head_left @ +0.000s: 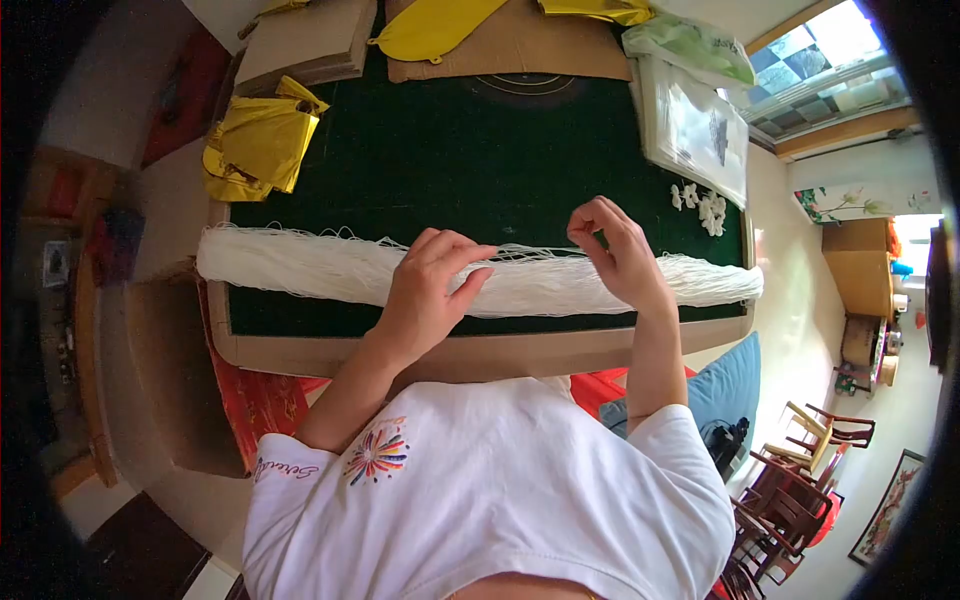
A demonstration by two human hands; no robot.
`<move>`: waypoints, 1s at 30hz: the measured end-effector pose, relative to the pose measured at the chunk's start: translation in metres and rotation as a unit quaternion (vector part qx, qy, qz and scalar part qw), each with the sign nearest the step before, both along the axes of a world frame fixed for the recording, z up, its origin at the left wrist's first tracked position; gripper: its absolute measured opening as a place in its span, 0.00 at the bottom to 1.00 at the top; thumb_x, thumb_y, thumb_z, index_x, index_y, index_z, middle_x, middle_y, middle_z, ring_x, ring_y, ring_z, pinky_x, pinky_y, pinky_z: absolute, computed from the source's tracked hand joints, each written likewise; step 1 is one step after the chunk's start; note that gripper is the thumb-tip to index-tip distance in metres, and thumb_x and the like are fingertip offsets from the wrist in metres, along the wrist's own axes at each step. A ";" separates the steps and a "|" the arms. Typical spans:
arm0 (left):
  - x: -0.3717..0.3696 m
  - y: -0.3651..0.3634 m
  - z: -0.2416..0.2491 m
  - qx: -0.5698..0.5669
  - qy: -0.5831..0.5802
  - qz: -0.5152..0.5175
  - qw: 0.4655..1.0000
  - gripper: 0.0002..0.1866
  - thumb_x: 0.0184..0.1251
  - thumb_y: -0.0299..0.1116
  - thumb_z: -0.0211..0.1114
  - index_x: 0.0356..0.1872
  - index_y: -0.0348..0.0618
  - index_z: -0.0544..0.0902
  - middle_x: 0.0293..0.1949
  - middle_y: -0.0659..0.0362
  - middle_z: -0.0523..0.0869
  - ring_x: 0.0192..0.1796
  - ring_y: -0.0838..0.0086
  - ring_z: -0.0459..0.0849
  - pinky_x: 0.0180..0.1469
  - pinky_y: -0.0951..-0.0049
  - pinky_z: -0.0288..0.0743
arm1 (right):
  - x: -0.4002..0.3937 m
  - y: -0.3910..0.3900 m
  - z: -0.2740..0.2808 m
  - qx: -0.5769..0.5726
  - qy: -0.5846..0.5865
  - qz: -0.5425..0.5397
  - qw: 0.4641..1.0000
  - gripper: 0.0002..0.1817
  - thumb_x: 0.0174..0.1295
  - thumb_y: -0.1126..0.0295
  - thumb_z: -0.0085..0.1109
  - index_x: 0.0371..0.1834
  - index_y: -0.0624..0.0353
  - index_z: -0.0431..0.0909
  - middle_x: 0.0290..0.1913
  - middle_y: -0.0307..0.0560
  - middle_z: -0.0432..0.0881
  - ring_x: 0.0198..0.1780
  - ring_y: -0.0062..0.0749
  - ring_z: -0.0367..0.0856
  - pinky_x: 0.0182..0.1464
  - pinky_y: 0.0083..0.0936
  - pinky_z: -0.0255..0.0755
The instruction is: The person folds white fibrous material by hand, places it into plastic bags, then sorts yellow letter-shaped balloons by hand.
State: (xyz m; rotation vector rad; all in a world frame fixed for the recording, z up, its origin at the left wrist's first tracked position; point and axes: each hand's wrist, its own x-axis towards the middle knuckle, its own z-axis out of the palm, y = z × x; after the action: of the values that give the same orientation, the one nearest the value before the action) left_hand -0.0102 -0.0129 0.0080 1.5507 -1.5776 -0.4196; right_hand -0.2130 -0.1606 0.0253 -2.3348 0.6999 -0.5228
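A long bundle of white string lies across the table in front of me, with loose strands along its far edge. My left hand rests over the left-middle of the bundle, fingers bent, with a gap between thumb and forefinger. To the right, my right hand is raised over the bundle, its fingers curled in and its thumb close to the fingertips in a pinch. Thin strands run between the two hands along the far edge. What exactly sits in the right fingertips is too fine to make out.
The table has a dark green top and a tan rim. Folded yellow foil lies at left, near stacked cardboard. Clear plastic bags and small white pieces lie at right. A blue cushion is beside me.
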 end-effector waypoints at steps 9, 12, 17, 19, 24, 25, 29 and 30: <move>-0.006 -0.008 0.003 -0.012 -0.009 -0.015 1.000 0.08 0.53 0.24 0.68 0.36 0.43 0.84 0.33 0.59 0.81 0.39 0.66 0.78 0.40 0.69 0.73 | 0.008 0.005 0.013 -0.013 -0.019 -0.039 0.999 0.05 0.53 0.82 0.59 0.32 0.63 0.77 0.31 0.47 0.75 0.34 0.36 0.77 0.34 0.26 0.71; 0.001 -0.005 -0.004 -0.006 -0.028 0.010 1.000 0.06 0.53 0.24 0.68 0.33 0.42 0.84 0.32 0.59 0.81 0.38 0.66 0.78 0.39 0.69 0.73 | 0.002 0.003 -0.004 -0.047 0.050 -0.022 0.997 0.05 0.53 0.80 0.60 0.32 0.61 0.78 0.31 0.47 0.76 0.35 0.38 0.77 0.34 0.28 0.72; 0.017 -0.004 -0.006 0.009 -0.042 0.063 0.997 0.06 0.54 0.24 0.68 0.33 0.42 0.84 0.32 0.59 0.81 0.38 0.66 0.78 0.39 0.69 0.73 | 0.007 0.008 -0.015 -0.053 0.055 -0.032 0.997 0.04 0.53 0.79 0.61 0.32 0.60 0.79 0.31 0.46 0.76 0.36 0.38 0.77 0.34 0.28 0.72; 0.022 -0.005 -0.009 0.010 -0.071 0.052 0.996 0.05 0.54 0.26 0.68 0.33 0.41 0.84 0.32 0.59 0.81 0.39 0.66 0.78 0.40 0.68 0.73 | 0.013 0.012 -0.015 -0.058 0.038 -0.055 0.996 0.04 0.53 0.79 0.61 0.32 0.60 0.79 0.31 0.45 0.76 0.35 0.37 0.77 0.34 0.27 0.73; 0.014 -0.013 -0.005 0.072 -0.119 0.062 0.988 0.05 0.53 0.28 0.69 0.32 0.41 0.84 0.33 0.58 0.80 0.40 0.65 0.77 0.41 0.68 0.72 | 0.017 0.013 -0.012 -0.059 0.027 -0.054 0.996 0.05 0.54 0.79 0.60 0.33 0.60 0.79 0.31 0.45 0.76 0.37 0.35 0.78 0.35 0.25 0.74; 0.012 -0.013 -0.005 0.089 -0.158 0.071 0.981 0.05 0.53 0.28 0.69 0.31 0.41 0.84 0.33 0.58 0.80 0.40 0.65 0.77 0.41 0.67 0.72 | 0.019 0.016 -0.010 -0.026 0.020 -0.061 0.998 0.05 0.54 0.79 0.60 0.34 0.60 0.79 0.31 0.45 0.76 0.38 0.35 0.78 0.35 0.25 0.74; 0.007 -0.020 -0.007 0.079 -0.177 0.044 0.980 0.04 0.51 0.28 0.69 0.28 0.43 0.84 0.32 0.58 0.80 0.41 0.64 0.76 0.41 0.67 0.73 | 0.029 0.027 -0.005 0.054 -0.036 -0.042 0.997 0.13 0.52 0.80 0.63 0.42 0.61 0.78 0.39 0.46 0.77 0.45 0.34 0.79 0.45 0.24 0.74; 0.006 -0.019 0.001 0.050 -0.110 0.034 0.992 0.04 0.50 0.27 0.69 0.28 0.43 0.84 0.32 0.58 0.80 0.41 0.64 0.75 0.41 0.67 0.73 | 0.032 0.033 -0.004 0.086 -0.071 -0.025 0.993 0.17 0.51 0.80 0.64 0.46 0.62 0.77 0.43 0.47 0.77 0.48 0.34 0.78 0.50 0.24 0.74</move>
State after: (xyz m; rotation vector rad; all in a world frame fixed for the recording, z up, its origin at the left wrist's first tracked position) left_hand -0.0043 -0.0317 0.0089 1.7726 -1.6870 -0.3022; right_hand -0.1809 -0.1279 0.0214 -2.1028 0.7093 -0.6189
